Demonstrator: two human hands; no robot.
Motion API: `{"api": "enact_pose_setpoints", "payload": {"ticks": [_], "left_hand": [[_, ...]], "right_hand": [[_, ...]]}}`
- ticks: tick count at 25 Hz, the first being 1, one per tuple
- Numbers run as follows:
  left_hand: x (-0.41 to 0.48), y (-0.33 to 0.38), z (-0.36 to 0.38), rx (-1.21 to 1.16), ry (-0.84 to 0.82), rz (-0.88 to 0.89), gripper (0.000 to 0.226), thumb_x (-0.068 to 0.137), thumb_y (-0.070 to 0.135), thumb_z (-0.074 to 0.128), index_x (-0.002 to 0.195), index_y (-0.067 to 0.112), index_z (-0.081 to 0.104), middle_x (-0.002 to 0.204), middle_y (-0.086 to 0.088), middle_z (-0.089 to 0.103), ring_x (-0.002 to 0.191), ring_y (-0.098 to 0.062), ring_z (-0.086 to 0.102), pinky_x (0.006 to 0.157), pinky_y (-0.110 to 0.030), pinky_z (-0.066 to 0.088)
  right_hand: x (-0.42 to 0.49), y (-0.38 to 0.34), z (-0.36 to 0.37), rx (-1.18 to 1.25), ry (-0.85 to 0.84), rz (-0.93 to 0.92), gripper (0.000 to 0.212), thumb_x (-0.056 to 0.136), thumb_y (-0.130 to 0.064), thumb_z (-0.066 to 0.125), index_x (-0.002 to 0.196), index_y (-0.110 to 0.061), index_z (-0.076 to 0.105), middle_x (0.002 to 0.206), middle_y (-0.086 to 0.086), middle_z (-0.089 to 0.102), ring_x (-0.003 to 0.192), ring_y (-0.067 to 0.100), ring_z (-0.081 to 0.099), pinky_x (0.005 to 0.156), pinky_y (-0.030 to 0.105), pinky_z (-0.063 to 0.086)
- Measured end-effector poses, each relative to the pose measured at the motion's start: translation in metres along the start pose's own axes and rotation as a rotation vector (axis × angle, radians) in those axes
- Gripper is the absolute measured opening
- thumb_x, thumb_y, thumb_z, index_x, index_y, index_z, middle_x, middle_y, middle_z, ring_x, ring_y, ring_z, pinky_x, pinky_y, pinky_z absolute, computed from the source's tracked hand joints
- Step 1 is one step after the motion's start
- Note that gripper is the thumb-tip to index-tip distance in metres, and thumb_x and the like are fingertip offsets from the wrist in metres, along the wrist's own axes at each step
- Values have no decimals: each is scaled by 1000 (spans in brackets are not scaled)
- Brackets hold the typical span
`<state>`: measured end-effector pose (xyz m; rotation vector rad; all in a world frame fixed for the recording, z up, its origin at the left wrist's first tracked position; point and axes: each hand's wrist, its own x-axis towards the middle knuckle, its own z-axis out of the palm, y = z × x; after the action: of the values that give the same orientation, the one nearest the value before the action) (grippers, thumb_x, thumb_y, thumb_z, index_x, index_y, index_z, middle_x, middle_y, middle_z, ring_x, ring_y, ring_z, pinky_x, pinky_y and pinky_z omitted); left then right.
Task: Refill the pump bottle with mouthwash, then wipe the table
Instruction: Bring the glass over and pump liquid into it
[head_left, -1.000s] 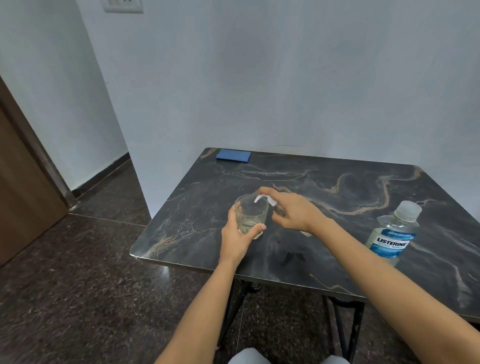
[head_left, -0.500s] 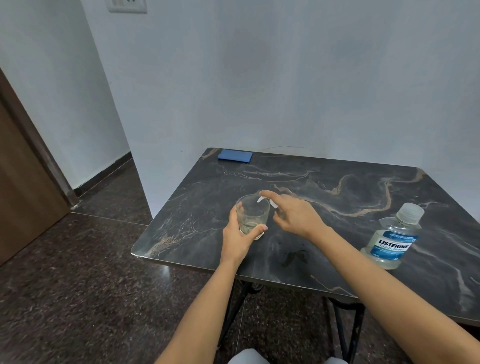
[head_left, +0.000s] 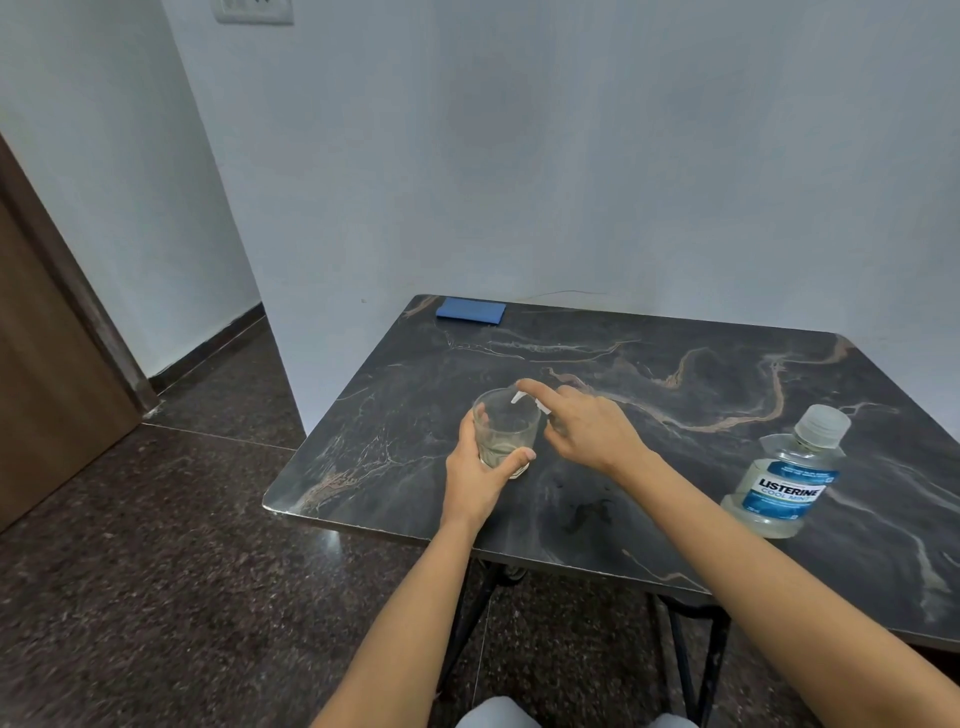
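Head: left hand (head_left: 475, 480) grips glass (head_left: 506, 428), right hand (head_left: 592, 434) pump bottle (head_left: 517, 398), near table (head_left: 363, 519) edge.

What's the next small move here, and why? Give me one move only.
Probably press the pump head down with the index finger of the right hand. That finger lies on it, the spout points over the glass, and the left hand grips the glass beneath. Only a little liquid sits in the glass, and the Listerine bottle stands capped, apart.
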<state>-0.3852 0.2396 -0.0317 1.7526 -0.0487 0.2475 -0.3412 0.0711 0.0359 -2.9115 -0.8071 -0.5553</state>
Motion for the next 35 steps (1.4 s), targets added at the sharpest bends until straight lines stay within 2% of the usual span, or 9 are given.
{"api": "enact_pose_setpoints", "payload": {"ticks": [5,10,17,23,26,28,30,33,35], "left_hand": [[0,-1,0,2,6,4,85,69,45,81,140,37,35,142,13,47,126,0,46,101,-16,37],[0,-2,0,4,5,10,83,69,46,81,138,40,35,142,15,46,125,2,45,103,-19,38],[1,-2,0,6,7,8,84,68,47,81,138,41,35,139,16,47,121,7,46,103,-19,38],[1,-1,0,5,9,0,86,67,48,82,139,38,36,142,12,47,125,-1,47,104,-21,38],[1,-2,0,6,20,-11,88,64,51,82,139,38,37,141,11,48,126,-2,47,106,-25,38],[2,-2,0,-1,23,-22,89,64,50,83,139,36,37,142,10,48,127,-4,47,108,-28,38],[2,-2,0,-3,26,-31,88,65,47,83,139,35,38,142,10,49,128,-6,47,108,-28,37],[2,-2,1,7,31,-31,89,64,48,83,139,36,37,142,8,48,129,-8,47,109,-31,38],[2,-1,2,7,32,-31,88,65,47,83,139,36,37,142,8,49,128,-9,47,108,-30,38]], "right_hand": [[0,-3,2,24,-11,16,48,85,-18,46,129,-34,34,88,3,58,70,32,62,55,35,49],[1,-5,2,42,17,20,58,87,-20,44,139,-37,27,84,0,56,66,25,58,54,34,49],[-1,-6,6,49,-18,38,45,83,-17,46,124,-32,34,87,4,61,67,31,60,53,29,37],[-4,-3,0,189,23,105,71,84,-19,49,145,-37,19,84,0,58,62,22,55,54,33,44],[-11,4,-8,407,118,192,71,85,-17,55,145,-28,19,72,-5,53,51,9,46,52,31,38],[-15,13,-13,548,217,249,56,89,-18,57,133,-35,27,71,-4,52,58,11,51,55,31,39],[-17,25,-15,713,346,295,48,90,-19,60,120,-45,32,82,2,56,70,15,56,65,26,45],[-19,42,-8,856,501,458,41,89,-20,64,120,-22,37,91,9,57,80,18,56,70,20,42],[-22,49,-2,897,525,543,42,88,-20,65,118,-16,37,97,8,55,86,19,54,73,18,40]]}}
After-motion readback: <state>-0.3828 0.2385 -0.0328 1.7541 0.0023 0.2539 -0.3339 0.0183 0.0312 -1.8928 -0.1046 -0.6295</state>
